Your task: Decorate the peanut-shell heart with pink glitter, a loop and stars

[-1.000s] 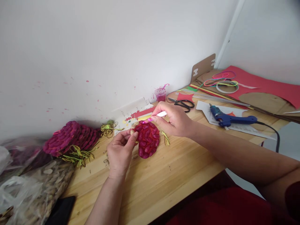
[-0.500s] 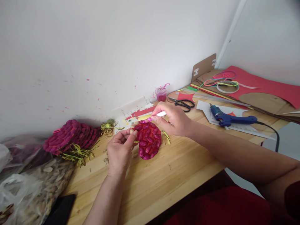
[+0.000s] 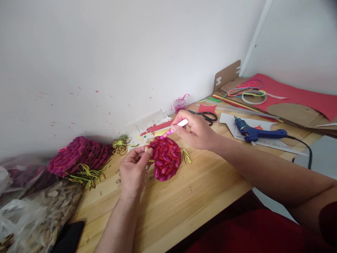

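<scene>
My left hand pinches the left edge of a round red disc between thumb and fingers. Magenta-painted peanut shells cover most of the disc, and a few near its upper left are still bare tan. In my right hand is a slim white-handled paintbrush, coated magenta toward its lower end. Its tip meets the shells along the disc's top edge. Yellow-green yarn sticks out at the disc's right side. Behind the hands, a clear cup of magenta paint stands against the wall.
Stacked magenta discs with yarn tassels lie at the left, beside a plastic bag of tan shells. Black-handled scissors and a blue glue gun with a cord are on the right. Red sheet covers the back corner.
The brush handle has tilted more upright and its magenta end has shifted slightly left along the disc's top edge. My left hand keeps its pinch on the disc.
</scene>
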